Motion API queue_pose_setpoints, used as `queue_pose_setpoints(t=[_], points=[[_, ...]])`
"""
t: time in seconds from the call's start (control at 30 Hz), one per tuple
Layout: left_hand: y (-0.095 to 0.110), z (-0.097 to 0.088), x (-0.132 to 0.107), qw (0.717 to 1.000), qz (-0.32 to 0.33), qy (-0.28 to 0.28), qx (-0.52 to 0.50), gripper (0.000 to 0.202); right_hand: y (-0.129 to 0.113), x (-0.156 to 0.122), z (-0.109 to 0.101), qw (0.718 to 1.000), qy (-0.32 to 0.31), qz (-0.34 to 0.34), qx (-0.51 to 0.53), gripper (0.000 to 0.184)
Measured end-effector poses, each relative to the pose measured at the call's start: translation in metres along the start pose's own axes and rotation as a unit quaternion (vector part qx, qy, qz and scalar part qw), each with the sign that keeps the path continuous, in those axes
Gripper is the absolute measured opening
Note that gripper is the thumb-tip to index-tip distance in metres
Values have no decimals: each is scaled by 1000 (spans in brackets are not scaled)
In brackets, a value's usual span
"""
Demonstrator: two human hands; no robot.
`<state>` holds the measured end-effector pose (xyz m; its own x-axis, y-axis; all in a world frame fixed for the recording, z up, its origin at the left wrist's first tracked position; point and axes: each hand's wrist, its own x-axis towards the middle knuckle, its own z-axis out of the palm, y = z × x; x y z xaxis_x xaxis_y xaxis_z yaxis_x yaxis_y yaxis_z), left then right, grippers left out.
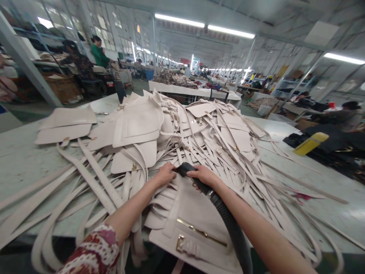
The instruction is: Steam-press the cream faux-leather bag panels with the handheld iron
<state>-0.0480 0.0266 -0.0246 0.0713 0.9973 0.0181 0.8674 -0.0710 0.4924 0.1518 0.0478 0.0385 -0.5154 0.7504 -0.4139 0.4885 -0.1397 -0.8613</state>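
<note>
My right hand (203, 176) is wrapped round a black nozzle-like hand tool (186, 168) with a thick black hose (229, 224) running down toward me. Close to the tool's tip, my left hand (165, 174) has its fingers curled at the upper edge of a beige leather-like bag piece (196, 205). That piece carries a gold zipper (201, 231) and a gold buckle (180, 243) with a short strap. What lies under the left fingertips is partly hidden. Beige straps (162, 207) fan out along its left side.
A large heap of beige bag parts (139, 118) and loose straps (94, 182) covers much of the pale table (23, 156). On the right lie a yellow object (311, 144) and dark material (342, 148). A person in green (99, 53) is behind at left.
</note>
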Motion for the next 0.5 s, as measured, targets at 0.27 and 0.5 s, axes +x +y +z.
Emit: queue_pose_setpoints(t=[0.27,0.5], points=[[4,0,-7,999,17,-3,33,25,20,-71,14,992,109,-40,-44,46],[13,-8,-8,998,31,16,43,33,54,-166,27,997,66,-8,25,59]])
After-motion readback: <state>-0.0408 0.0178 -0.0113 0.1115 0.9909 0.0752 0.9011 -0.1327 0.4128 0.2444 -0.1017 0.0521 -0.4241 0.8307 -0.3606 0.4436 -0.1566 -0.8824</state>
